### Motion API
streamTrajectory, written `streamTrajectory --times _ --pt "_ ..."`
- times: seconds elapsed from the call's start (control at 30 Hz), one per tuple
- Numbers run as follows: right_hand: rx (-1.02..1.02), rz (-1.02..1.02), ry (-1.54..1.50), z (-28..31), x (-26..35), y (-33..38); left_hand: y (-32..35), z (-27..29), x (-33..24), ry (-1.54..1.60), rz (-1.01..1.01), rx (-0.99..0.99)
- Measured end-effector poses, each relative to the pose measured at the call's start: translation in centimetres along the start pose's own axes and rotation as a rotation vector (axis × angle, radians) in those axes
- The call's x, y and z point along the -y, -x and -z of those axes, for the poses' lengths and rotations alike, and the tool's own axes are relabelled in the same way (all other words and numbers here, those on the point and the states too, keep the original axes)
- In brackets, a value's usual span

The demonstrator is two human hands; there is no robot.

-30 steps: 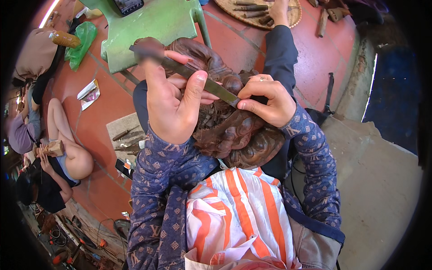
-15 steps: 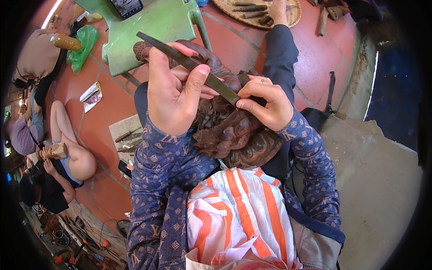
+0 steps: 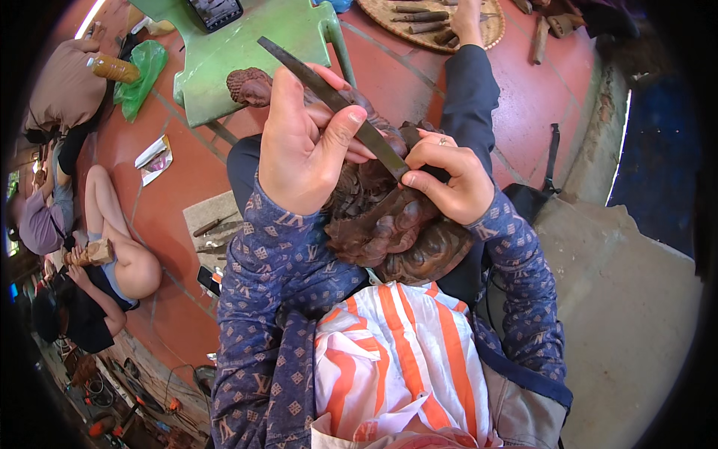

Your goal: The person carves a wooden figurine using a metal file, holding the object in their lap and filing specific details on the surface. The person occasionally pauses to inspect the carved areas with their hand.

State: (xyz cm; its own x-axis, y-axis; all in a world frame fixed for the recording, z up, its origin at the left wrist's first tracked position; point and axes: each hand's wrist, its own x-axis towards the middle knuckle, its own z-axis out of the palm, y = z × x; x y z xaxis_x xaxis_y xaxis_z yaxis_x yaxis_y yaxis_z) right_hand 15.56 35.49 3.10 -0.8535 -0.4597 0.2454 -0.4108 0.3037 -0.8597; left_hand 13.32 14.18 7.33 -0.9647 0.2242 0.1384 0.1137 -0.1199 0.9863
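A dark brown carved wooden statue point(image 3: 381, 236) rests across my lap, its small carved head point(image 3: 250, 87) poking out at the far left. Slanting over it is a flat metal file point(image 3: 383, 152), narrower at its upper-left end. My left hand point(image 3: 303, 146) grips the file along its middle, thumb on top. At the lower-right end, my right hand point(image 3: 452, 176) pinches the tip between thumb and fingers, close against the wood. Both hands and the file hide the statue's middle.
A green plastic chair point(image 3: 262, 71) with a phone point(image 3: 215, 11) stands ahead. Beyond is a woven tray point(image 3: 396, 28) of tools, with another person's hand point(image 3: 469, 22) there. More tools point(image 3: 218, 228) lie on a board at left. Someone at left holds a wood piece point(image 3: 91, 253).
Both hands and the file have shifted slightly right. The file's upper-left end has moved right and down, showing more of the statue's carved head.
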Motion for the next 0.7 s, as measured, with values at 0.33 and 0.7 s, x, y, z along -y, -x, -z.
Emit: streamTrajectory --times 0.33,0.7 --pt "-0.008 0.024 -0.022 0.1 0.0 -0.1 -0.4 0.2 0.3 0.022 0.036 0.015" --pt "0.016 0.002 0.012 0.1 0.2 -0.1 -0.6 0.3 0.5 0.001 0.012 0.033"
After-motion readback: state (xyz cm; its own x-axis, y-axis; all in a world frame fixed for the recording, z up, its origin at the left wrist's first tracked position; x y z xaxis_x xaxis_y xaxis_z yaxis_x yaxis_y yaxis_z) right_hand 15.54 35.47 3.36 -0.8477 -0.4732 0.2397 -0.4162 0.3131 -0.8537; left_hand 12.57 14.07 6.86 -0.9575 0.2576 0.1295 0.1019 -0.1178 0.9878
